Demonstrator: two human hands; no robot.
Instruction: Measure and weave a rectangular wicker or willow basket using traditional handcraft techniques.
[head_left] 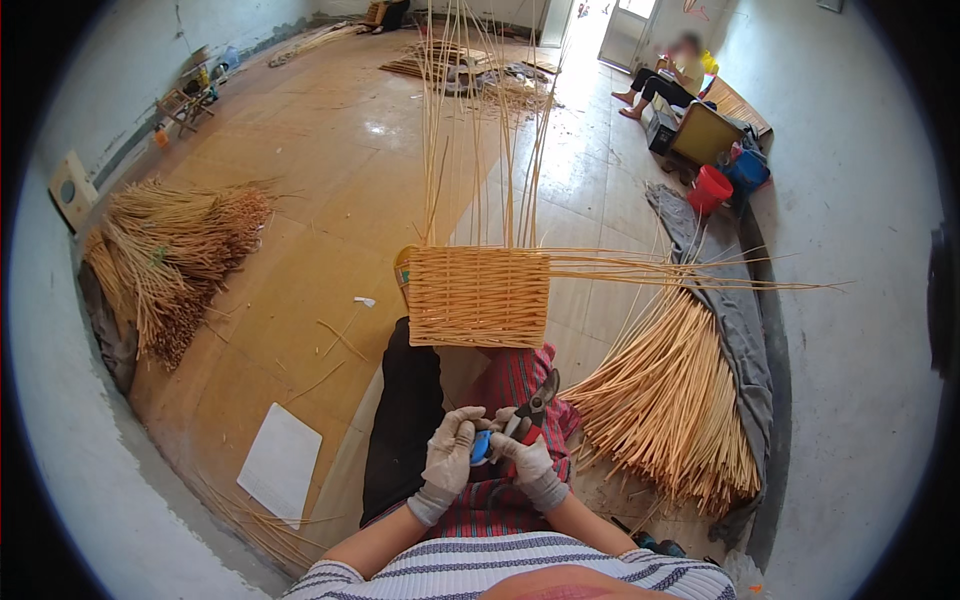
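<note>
I find the shears (538,404) held in the right hand (530,462), near centre, blades pointing far and slightly right; the long axis runs near-left to far-right. I record the left hand (450,458) closed on a blue object (482,447), its long axis roughly near-to-far. The woven panel (480,298) lies beyond both hands, its stakes (640,266) extending far and right.

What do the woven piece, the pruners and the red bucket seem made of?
Woven piece: probably wicker, unpainted-looking, from its tan rods.
Pruners: likely metal blades, dark grey and thin; red grip perhaps plastic.
Red bucket: seemingly smooth plastic, from its bright, even colour.
</note>
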